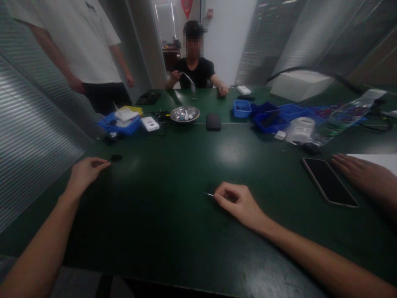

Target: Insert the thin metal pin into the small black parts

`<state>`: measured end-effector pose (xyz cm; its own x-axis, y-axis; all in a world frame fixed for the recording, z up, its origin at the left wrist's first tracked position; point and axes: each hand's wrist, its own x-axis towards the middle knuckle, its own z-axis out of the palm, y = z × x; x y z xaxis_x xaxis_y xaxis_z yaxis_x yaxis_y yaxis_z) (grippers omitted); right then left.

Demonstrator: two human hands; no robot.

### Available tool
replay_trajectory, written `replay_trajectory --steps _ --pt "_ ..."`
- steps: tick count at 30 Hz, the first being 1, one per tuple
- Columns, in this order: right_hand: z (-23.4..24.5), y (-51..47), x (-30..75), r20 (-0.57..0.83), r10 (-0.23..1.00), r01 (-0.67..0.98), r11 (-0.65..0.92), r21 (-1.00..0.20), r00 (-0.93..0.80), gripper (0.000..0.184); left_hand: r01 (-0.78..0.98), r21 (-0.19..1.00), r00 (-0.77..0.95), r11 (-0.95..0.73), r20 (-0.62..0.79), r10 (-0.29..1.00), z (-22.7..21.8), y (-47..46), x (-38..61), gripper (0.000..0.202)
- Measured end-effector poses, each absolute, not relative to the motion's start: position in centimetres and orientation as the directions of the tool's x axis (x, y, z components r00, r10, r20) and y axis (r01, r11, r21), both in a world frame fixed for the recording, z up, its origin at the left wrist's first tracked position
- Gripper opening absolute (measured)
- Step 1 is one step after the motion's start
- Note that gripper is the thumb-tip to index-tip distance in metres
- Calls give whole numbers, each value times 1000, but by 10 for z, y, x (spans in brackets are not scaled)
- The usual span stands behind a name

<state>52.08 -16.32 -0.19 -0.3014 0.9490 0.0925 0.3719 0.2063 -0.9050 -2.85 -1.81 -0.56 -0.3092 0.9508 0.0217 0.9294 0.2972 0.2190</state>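
My left hand (pixel 85 171) rests on the dark green table (pixel 173 215), fingers curled together, fingertips just short of a small black object (pixel 115 157). My right hand (pixel 237 203) lies near the table's middle, pinched shut on a thin metal pin or tool (pixel 208 194) whose tip pokes out to the left. Whether the left hand holds anything is hidden by its fingers.
A phone (pixel 329 181) lies at the right beside another person's hand (pixel 362 174). Across the table are a metal bowl (pixel 185 114), blue trays (pixel 119 124) (pixel 269 116), a black case (pixel 214 122), a plastic bottle (pixel 344 118). One person sits opposite, another stands at left.
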Motion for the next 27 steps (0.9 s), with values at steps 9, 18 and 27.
replay_trajectory --steps 9,18,27 --pt "3 -164 520 80 944 377 204 -903 -319 21 849 510 -316 140 276 908 2 -27 9 32" --pt "5 -164 520 88 941 397 222 -891 -327 20 880 475 -192 6 345 919 -6 -19 15 40" --pt "4 -164 520 91 938 400 228 -888 -334 21 897 441 -149 17 266 952 -7 -15 15 44"
